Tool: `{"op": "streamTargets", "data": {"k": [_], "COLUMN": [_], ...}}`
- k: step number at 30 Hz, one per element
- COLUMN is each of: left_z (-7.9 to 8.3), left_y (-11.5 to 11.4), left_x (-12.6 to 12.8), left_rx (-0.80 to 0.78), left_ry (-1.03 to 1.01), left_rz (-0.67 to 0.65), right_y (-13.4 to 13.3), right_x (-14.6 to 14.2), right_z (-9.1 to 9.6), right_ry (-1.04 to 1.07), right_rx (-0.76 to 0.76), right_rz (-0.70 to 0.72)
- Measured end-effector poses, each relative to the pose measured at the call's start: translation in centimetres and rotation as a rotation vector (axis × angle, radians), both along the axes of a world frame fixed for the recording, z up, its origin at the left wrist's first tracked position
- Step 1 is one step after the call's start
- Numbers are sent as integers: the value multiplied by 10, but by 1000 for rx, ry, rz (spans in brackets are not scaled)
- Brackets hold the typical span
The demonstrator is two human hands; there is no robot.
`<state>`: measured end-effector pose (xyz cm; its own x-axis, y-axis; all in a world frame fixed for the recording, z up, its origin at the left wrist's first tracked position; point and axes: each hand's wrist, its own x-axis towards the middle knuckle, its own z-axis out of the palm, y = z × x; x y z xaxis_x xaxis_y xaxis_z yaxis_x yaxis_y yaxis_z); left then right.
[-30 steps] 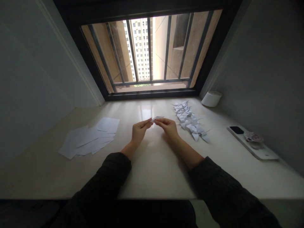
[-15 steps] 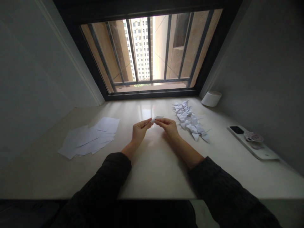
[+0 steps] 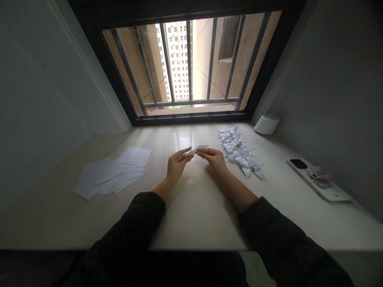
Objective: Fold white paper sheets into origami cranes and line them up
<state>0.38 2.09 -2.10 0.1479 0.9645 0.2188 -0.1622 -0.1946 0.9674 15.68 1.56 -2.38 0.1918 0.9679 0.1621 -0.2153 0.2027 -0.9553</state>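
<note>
A small piece of folded white paper (image 3: 195, 150) is held up between my two hands, a little above the pale counter. My left hand (image 3: 177, 162) pinches its left end between thumb and fingers. On the right side, my right hand (image 3: 213, 158) grips it with the fingertips. The finer folds are too small to make out. Just beyond my right hand lies a row of folded white paper figures (image 3: 237, 150), pointed and close together. Off to the left of my left hand, loose sheets of white paper (image 3: 116, 172) overlap in a spread pile.
A white phone (image 3: 326, 185) with a decorated grip on its back lies at the right. A white round container (image 3: 267, 124) stands in the back right corner. Beyond the counter (image 3: 191, 223) is a barred window (image 3: 191, 67), with walls on both sides.
More of the folded paper shows between my hands now, and my left fingers have loosened and shifted slightly along it. The pile, the figures and the phone stay put.
</note>
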Motion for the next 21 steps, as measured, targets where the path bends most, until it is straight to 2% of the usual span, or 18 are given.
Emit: {"op": "streamTargets", "data": {"k": [5, 14, 21], "left_z": [4, 3, 2], "left_y": [-1, -1, 1], "left_x": [-1, 0, -1], "left_rx": [-14, -92, -76], "left_ry": [-9, -75, -53], "left_rz": [67, 59, 49], "right_y": [1, 0, 2], "right_x": [-1, 1, 3], "right_z": [-2, 2, -3], "right_ry": [80, 13, 9], "right_rx": [11, -13, -45], "right_rz": [8, 1, -3]}}
